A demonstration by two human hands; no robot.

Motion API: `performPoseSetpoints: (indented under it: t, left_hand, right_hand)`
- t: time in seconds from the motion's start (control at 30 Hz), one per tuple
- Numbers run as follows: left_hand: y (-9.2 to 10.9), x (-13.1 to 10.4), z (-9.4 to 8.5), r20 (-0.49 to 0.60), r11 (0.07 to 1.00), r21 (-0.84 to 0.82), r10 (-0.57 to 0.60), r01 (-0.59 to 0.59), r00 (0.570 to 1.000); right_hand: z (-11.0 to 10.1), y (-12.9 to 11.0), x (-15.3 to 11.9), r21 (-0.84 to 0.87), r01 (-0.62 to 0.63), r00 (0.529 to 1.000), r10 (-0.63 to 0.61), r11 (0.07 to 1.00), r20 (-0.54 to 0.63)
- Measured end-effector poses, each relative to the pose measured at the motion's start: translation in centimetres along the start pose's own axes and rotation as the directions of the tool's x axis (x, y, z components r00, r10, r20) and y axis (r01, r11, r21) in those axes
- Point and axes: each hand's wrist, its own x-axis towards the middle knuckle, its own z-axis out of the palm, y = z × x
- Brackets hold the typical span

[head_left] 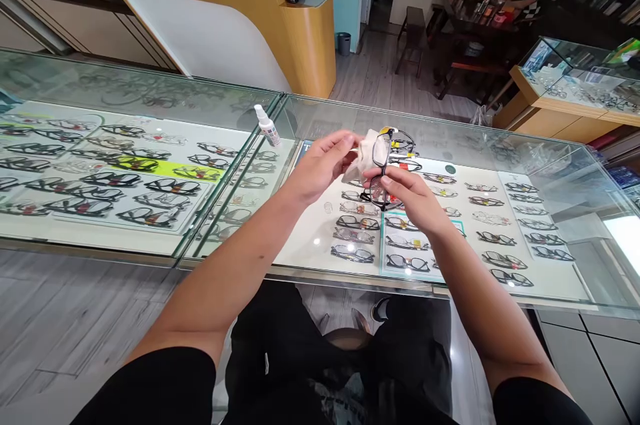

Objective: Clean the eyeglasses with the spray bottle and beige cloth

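Above the glass display case, my right hand (407, 195) grips a pair of dark-framed eyeglasses (383, 151) near the middle of the frame. The glasses are held on end, one lens above the other. To their left, my left hand (327, 161) pinches a pale cleaning cloth (364, 159), which is bunched against the upper lens. Part of the cloth lies behind the frame, and some fingertips of my left hand are hidden in it. A white spray bottle (267, 126) stands on the glass top, left of my left hand.
Under the glass of the display case (310, 265), rows of eyeglasses (355, 253) lie on white panels. A curved wooden counter (307, 45) stands beyond it. Two people sit at a cluttered table (480, 8) at the back right, near a dark stool (413, 28).
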Motion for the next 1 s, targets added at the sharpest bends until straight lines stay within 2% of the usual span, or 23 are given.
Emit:
performPoseSetpoints:
  t: [0.2,0.4,0.63,0.83,1.0]
  left_hand:
    - [-1.1,-0.4,1.3,-0.041,0.993,-0.114,0.031,-0.035,0.999]
    - [-0.9,-0.8,2.0,-0.017,0.963,-0.266,-0.049,0.043,0.999]
    - [-0.8,-1.0,2.2,0.109,0.971,-0.222,-0.068,0.092,0.992]
    - [-0.9,-1.2,2.3,0.167,0.978,-0.172,-0.089,0.117,0.982]
    - [-1.0,-1.3,2.0,0.229,0.977,-0.181,-0.068,0.111,0.971]
  right_hand:
    - [0.5,-0.3,-0.2,-0.003,0.028,0.998,-0.028,1.000,0.056]
    - [0.9,-0.3,-0.4,-0.031,0.062,0.993,-0.058,0.998,0.102]
    - [0.9,-0.3,-0.6,-0.035,0.064,0.988,-0.058,0.997,0.140]
    - [0.7,0.0,-0.4,-0.017,0.087,0.984,-0.083,0.996,0.160]
    - [0.6,1.2,-0.4,0.054,-0.026,0.996,0.021,0.998,0.088]
